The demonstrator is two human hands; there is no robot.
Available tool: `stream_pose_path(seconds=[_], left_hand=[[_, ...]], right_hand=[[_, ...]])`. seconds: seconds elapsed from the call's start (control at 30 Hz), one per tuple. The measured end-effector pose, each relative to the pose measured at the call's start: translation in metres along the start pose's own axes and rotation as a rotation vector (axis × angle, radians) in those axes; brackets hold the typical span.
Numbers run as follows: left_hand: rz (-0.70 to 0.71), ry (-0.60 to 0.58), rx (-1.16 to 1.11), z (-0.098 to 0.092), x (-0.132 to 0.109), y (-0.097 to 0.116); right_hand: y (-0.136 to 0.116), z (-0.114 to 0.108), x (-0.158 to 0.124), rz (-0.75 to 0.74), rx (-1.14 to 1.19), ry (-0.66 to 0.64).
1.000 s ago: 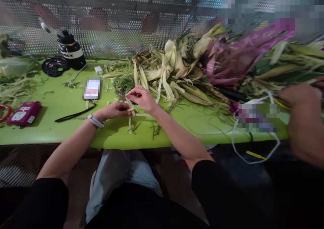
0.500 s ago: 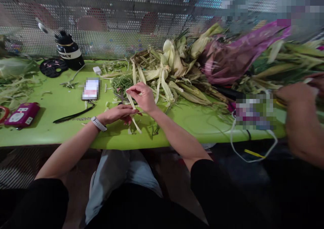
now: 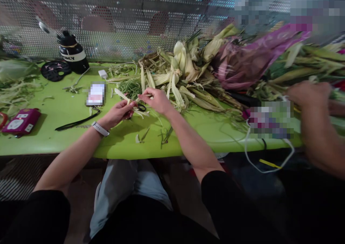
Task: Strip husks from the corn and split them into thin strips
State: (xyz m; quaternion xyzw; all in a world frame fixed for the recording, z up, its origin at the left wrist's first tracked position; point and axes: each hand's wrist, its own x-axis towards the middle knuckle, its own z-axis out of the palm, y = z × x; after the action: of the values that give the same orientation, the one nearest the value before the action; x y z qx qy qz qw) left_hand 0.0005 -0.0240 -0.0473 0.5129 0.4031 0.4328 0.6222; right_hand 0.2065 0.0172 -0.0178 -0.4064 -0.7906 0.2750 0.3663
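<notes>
A pale corn husk strip [image 3: 121,94] is pinched between the thumb and fingers of my left hand [image 3: 120,113], one end sticking out up and to the left. Close beside it, my right hand [image 3: 158,100] is closed in a pinch on a thin part of the strip, mostly hidden by the fingertips. Black-handled scissors [image 3: 142,108] lie on the table just below the right fingertips. Behind both hands sits a small heap of green shreds [image 3: 130,87]. Small plant scraps [image 3: 142,136] are on the table in front of me.
A large pile of corn husks [image 3: 185,67] and a pink plastic bag [image 3: 237,64] fill the back right. A phone [image 3: 95,94], a black bottle [image 3: 72,53] and a magenta power socket [image 3: 22,121] stand left. Another person's hand [image 3: 307,93] works at the right.
My left hand has turned and shifted left and up, bringing the husk strip with it. My right hand has moved slightly down and right. The scissors' handle now shows.
</notes>
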Motion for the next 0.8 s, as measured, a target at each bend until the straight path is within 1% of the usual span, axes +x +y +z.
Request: stream_pose_path(seconds=[0.13, 0.3, 0.4, 0.5, 0.53, 0.6, 0.67, 0.7, 0.73, 0.8], left_hand=[[0.016, -0.096, 0.132, 0.005, -0.004, 0.003], [0.039, -0.121, 0.165, 0.007, -0.008, 0.007], [0.042, -0.093, 0.151, 0.007, -0.008, 0.007], [0.023, -0.079, 0.081, 0.007, -0.008, 0.006], [0.016, -0.075, 0.054, 0.006, -0.008, 0.005], [0.004, -0.032, 0.003, 0.005, -0.006, 0.005], [-0.005, 0.053, -0.043, 0.004, -0.004, 0.005], [-0.003, 0.096, -0.06, 0.003, -0.003, 0.006], [0.004, 0.128, -0.071, 0.003, -0.002, 0.006], [0.032, 0.146, -0.068, 0.003, -0.003, 0.007]], right_hand=[[-0.002, 0.005, 0.0, -0.031, 0.035, 0.093], [0.003, 0.012, 0.001, -0.054, -0.01, 0.206], [0.012, 0.019, 0.004, -0.069, -0.052, 0.257], [0.019, 0.023, 0.005, -0.057, -0.06, 0.258], [0.02, 0.023, 0.004, -0.057, -0.058, 0.278], [0.017, 0.02, 0.003, -0.074, -0.06, 0.371], [0.011, 0.016, 0.0, -0.097, -0.065, 0.464], [0.008, 0.014, -0.002, -0.099, -0.067, 0.464], [0.005, 0.013, -0.003, -0.094, -0.069, 0.416], [0.001, 0.013, -0.006, -0.055, -0.067, 0.22]])
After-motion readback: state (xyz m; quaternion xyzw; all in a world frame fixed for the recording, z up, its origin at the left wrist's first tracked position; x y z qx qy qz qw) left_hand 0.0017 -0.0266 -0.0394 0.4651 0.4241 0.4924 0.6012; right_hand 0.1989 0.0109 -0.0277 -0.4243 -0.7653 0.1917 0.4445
